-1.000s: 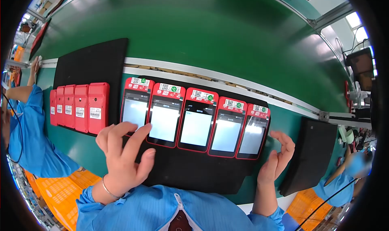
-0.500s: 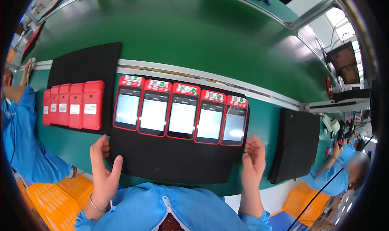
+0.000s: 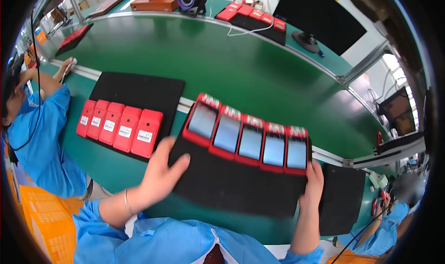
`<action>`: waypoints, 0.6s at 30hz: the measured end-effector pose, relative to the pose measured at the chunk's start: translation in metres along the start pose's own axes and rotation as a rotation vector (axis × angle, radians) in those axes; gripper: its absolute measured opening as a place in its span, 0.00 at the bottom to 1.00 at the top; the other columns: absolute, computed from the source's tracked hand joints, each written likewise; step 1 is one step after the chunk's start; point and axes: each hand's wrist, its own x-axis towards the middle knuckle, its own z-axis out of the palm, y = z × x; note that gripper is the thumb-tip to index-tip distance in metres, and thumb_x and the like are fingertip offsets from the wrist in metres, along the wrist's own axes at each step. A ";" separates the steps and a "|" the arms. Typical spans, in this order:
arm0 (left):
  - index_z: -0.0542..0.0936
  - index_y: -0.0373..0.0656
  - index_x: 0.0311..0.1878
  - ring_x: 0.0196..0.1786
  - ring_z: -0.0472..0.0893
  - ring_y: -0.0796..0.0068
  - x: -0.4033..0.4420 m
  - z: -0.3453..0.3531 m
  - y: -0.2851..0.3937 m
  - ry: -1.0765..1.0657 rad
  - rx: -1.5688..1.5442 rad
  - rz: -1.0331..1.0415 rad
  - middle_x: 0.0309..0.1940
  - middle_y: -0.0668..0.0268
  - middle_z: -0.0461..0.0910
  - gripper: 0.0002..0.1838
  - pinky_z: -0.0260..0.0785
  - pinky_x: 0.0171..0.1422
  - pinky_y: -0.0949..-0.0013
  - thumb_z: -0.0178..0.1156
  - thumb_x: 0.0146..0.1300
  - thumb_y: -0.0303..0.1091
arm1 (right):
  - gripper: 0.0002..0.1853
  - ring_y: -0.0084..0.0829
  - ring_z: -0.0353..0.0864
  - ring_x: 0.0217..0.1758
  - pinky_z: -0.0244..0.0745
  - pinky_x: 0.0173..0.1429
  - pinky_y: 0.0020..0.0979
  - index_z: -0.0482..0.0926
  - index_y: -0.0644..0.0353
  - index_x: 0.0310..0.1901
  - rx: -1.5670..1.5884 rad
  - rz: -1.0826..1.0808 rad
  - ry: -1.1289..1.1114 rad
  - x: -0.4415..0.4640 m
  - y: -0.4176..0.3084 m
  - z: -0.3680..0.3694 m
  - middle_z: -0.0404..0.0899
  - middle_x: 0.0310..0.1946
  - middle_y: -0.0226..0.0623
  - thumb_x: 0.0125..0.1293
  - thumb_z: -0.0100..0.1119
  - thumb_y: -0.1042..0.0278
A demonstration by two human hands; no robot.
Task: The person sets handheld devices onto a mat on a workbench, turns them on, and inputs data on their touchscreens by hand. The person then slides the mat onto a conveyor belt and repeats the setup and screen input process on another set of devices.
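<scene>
My left hand (image 3: 160, 177) grips the left edge of a black mat (image 3: 238, 190), thumb on top and fingers partly hidden by it. My right hand (image 3: 314, 186) holds the opposite edge, its fingers partly out of sight. Along the far part of this mat lies a row of several red handheld devices (image 3: 251, 143), screens up and lit, with white labels at their tops. The mat is tilted, its left end higher in the view. To the left, several red devices (image 3: 125, 130) lie back side up on another black mat (image 3: 139, 84).
More black mats (image 3: 343, 197) lie on the green table (image 3: 222, 69) at right. A metal rail (image 3: 186, 103) crosses behind the mats. Co-workers in blue sit at left (image 3: 44, 125) and right (image 3: 375, 231). A monitor (image 3: 320, 18) and more red devices (image 3: 256, 15) stand at the back.
Both hands have closed on the black mat's edges. The mat with its devices now looks raised and tilted, and sits further right in view. The camera view has also shifted.
</scene>
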 end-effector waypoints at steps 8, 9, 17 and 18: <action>0.72 0.31 0.56 0.49 0.79 0.70 0.130 0.014 -0.013 -0.056 -0.446 -0.231 0.48 0.58 0.79 0.19 0.72 0.55 0.66 0.59 0.65 0.30 | 0.11 0.35 0.78 0.46 0.74 0.53 0.38 0.77 0.64 0.45 -0.058 0.165 -0.086 0.146 0.010 0.021 0.80 0.43 0.39 0.65 0.53 0.69; 0.71 0.31 0.58 0.51 0.77 0.72 0.108 0.011 -0.014 -0.085 -0.396 -0.170 0.50 0.58 0.78 0.20 0.71 0.58 0.67 0.58 0.66 0.30 | 0.11 0.34 0.79 0.47 0.75 0.54 0.37 0.77 0.65 0.47 -0.026 0.180 -0.101 0.126 0.013 0.012 0.80 0.44 0.38 0.67 0.53 0.70; 0.64 0.39 0.64 0.40 0.82 0.73 -0.028 0.004 0.000 -0.508 -0.362 -0.290 0.42 0.62 0.77 0.19 0.74 0.46 0.72 0.52 0.73 0.28 | 0.27 0.27 0.73 0.60 0.64 0.68 0.32 0.67 0.66 0.67 -0.073 0.081 0.312 -0.020 -0.047 -0.135 0.77 0.56 0.35 0.67 0.58 0.72; 0.65 0.39 0.64 0.41 0.81 0.73 -0.030 0.004 0.000 -0.498 -0.348 -0.284 0.42 0.62 0.77 0.19 0.74 0.46 0.72 0.52 0.72 0.28 | 0.27 0.27 0.73 0.60 0.63 0.69 0.31 0.67 0.66 0.67 -0.199 0.047 0.367 -0.020 -0.052 -0.186 0.77 0.55 0.34 0.67 0.57 0.72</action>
